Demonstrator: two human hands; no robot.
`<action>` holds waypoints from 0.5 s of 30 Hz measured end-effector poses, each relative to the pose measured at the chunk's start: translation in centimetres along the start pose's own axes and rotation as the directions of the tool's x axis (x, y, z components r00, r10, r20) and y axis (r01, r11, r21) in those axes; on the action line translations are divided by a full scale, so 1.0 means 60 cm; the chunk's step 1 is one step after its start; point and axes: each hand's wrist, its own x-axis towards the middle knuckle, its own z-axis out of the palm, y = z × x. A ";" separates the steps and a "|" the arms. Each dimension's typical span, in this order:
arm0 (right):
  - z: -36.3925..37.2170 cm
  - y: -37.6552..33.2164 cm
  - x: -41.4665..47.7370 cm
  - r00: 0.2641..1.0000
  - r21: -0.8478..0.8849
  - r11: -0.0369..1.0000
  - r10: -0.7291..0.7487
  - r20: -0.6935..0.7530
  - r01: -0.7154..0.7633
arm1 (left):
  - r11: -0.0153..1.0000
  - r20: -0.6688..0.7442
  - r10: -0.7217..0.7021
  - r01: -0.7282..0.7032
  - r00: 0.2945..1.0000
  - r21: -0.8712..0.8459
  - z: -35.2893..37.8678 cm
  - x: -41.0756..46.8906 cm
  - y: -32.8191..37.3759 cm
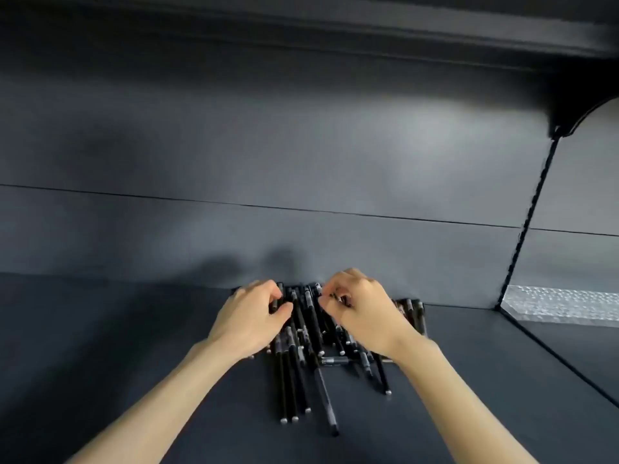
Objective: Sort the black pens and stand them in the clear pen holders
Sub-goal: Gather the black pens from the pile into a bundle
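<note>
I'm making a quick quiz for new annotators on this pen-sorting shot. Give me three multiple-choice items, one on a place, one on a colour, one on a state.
1. Where does the pile of pens lie?
A. On the dark desk against the back wall
B. Inside a drawer
C. On the floor

2. What colour are the pen barrels?
A. Red
B. Black
C. White

3. What are the two hands doing?
A. Resting flat beside the pile
B. Raised well above the desk
C. Fingers curled into the pile's far end

Answers: 1 A, the pile sits on the desk at the wall's foot. 2 B, all barrels look black. 3 C, the left hand and right hand pinch at pens there.
</note>
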 end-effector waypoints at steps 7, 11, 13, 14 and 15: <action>0.085 0.032 0.076 0.969 -0.208 0.969 0.175 0.176 -0.137 | 0.948 0.231 -0.238 0.174 0.943 0.268 0.042 0.062 -0.065; 0.121 0.042 0.079 0.947 -0.268 0.946 0.241 0.210 -0.182 | 0.958 0.201 -0.273 0.247 0.941 0.143 0.059 0.070 -0.083; 0.134 0.051 0.077 0.952 -0.337 0.930 0.226 0.204 -0.149 | 0.957 0.187 -0.287 0.289 0.939 0.016 0.061 0.071 -0.088; 0.138 0.054 0.076 0.954 -0.355 0.924 0.222 0.200 -0.141 | 0.949 0.194 -0.299 0.312 0.934 -0.041 0.061 0.072 -0.090; 0.141 0.055 0.075 0.956 -0.365 0.921 0.222 0.194 -0.140 | 0.940 0.204 -0.311 0.332 0.928 -0.075 0.059 0.074 -0.092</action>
